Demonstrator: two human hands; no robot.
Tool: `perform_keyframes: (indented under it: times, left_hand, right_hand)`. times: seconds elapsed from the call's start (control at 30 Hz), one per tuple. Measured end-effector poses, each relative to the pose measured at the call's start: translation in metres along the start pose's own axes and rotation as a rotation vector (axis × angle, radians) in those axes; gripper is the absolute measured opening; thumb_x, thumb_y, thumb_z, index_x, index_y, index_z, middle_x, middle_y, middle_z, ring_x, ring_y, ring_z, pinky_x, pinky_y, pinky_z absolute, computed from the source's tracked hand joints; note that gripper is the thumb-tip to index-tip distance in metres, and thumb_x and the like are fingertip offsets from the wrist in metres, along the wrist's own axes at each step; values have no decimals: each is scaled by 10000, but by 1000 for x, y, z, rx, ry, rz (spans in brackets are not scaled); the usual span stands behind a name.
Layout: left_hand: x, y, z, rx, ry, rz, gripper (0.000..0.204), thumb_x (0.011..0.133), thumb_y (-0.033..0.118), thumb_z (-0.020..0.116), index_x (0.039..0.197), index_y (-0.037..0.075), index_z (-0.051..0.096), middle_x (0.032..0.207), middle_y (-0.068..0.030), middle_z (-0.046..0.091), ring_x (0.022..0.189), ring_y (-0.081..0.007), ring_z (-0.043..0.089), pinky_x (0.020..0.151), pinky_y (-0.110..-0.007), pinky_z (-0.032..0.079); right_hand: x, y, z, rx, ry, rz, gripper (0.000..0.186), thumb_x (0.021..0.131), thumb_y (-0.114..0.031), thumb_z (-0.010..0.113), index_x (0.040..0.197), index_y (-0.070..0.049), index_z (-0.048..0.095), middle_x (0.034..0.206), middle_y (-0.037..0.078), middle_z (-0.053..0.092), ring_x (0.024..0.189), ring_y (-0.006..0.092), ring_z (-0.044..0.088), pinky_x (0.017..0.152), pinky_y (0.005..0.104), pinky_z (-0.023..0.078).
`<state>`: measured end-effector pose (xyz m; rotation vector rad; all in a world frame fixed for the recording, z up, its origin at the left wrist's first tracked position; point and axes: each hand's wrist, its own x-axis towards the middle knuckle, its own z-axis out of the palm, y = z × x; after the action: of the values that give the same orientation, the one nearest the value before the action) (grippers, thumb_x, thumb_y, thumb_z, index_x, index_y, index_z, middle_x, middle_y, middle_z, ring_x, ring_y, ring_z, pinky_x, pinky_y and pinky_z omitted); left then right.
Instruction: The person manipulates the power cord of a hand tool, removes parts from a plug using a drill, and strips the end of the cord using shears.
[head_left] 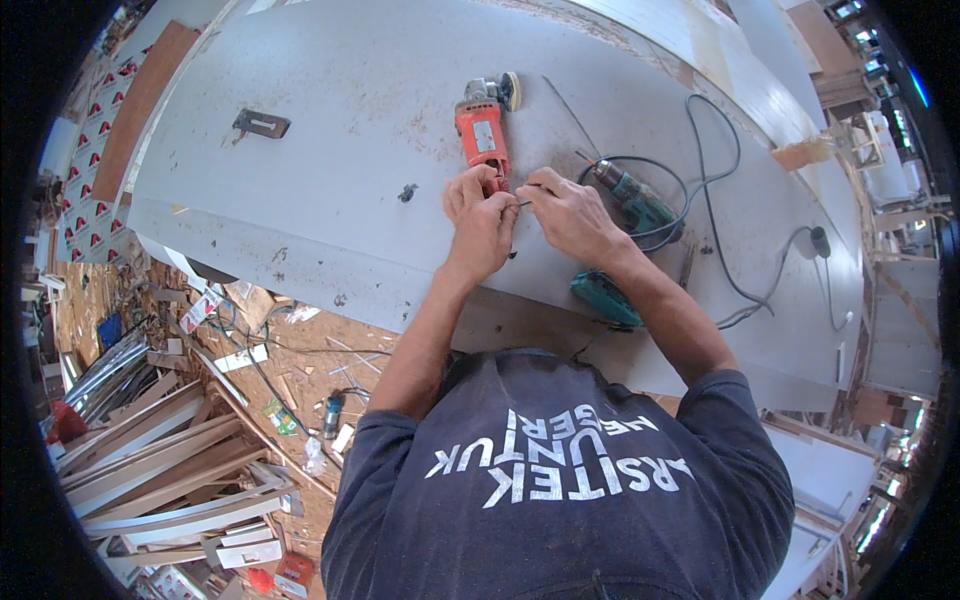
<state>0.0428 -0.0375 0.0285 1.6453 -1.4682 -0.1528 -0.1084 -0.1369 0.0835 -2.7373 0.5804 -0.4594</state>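
Note:
An orange-red angle grinder (482,132) lies on the grey sheet-topped table (330,130), its disc at the far end. My left hand (478,225) is closed at the grinder's near end, fingers bent around its narrow tail. Close beside it, my right hand (572,215) pinches a thin dark cord (525,204) that runs between both hands. The fingers hide most of this cord and the grinder's tail. To the right of my right hand lies a teal drill (638,205) with a dark cable looped around it. Another teal tool (604,298) is partly covered by my right forearm.
A dark slotted metal piece (262,124) lies at the table's left. The long dark cable (708,200) winds across its right side. Wood offcuts (170,450) are heaped on the littered floor at lower left, near a small blue power tool (332,415).

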Motion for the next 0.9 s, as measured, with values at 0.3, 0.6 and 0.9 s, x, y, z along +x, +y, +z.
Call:
perform_keyframes:
  times: [0.3,0.6,0.9]
  left_hand:
    - [0,-2,-8,-121,-108,-69,126,930,158,633,986,81,716,1285,-146,472,1248,-340,380,1058,-458,234]
    - [-7,-9,5,-10,44,18,144,892,156,663,998,66,700,1344,-174,470,1258,-377,410,1075,-482,240]
    - [-16,-5,11,248,177,176,256,804,212,754,1043,156,681,1372,-105,512,1334,-362,416,1089,-583,231]
  right_hand:
    - [-2,13,10,8,97,-120,136,843,-57,627,965,-78,683,1026,87,652,869,292,699,737,406,587]
    - [-2,18,15,49,167,-178,122,837,-52,642,948,-77,686,1004,88,646,823,294,698,716,402,584]
    - [2,13,13,106,148,-142,32,854,-70,629,883,-62,638,957,97,615,777,316,678,678,423,570]
